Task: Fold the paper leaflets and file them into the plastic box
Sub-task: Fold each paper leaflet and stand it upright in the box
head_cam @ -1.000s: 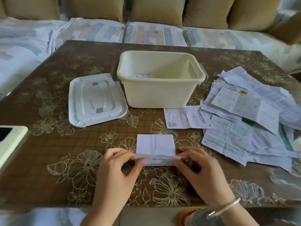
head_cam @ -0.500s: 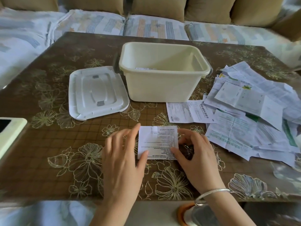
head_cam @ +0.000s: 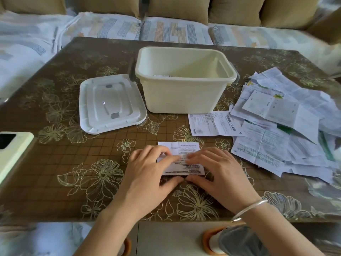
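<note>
Here, in the head view, both hands lie on a small folded leaflet [head_cam: 186, 147] that is flat on the brown flowered table [head_cam: 55, 174], near the front edge. The left hand [head_cam: 147, 174] covers the left part of the paper and its fingers [head_cam: 171, 159] press down on it, with the thumb at the near edge. The right hand [head_cam: 218, 172], with a silver bracelet [head_cam: 249, 209] on the wrist, presses the right part in the same way. Neither hand closes around the sheet; the fingers only lie on top and push it flat. The cream plastic box [head_cam: 184, 97] stands open behind the leaflet, well apart from it, and a bit of white paper [head_cam: 164, 76] shows inside, low at its near wall. The white lid [head_cam: 110, 105] lies flat just beside the box on the left. On the right is a loose pile of unfolded leaflets [head_cam: 287, 130], and one single sheet [head_cam: 212, 123] lies between the pile and the box. A pale green phone [head_cam: 13, 152] is at the left edge.
</note>
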The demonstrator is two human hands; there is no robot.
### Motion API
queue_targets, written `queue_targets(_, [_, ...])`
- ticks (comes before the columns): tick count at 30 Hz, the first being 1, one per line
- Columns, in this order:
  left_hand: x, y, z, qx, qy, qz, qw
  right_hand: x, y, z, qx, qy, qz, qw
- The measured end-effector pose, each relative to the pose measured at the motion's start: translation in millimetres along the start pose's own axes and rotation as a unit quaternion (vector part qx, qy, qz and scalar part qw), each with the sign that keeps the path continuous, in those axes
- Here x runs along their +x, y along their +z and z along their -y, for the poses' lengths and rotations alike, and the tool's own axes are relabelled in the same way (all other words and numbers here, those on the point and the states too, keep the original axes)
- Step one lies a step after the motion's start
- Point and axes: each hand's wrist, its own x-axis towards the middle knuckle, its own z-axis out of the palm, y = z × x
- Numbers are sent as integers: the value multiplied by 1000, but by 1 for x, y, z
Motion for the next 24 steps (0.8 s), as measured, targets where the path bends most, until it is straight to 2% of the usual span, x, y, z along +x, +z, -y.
queue_targets(5, [4,0,7,-14,4,-3,1000,3,-3,-4,-22,-87,-30,996])
queue_targets(11, [-3,-4,-5,-56,6,-90,994,-2,-8,0,52,0,-69,996])
queue_targets(17, [-14,3,-15,-96,-58,-100,989,-22,-5,10,157,119,-103,975])
queue_targets(24, [-11,13,-17,-40,-83,-119,989,-15,1,15,76,165,-71,981])
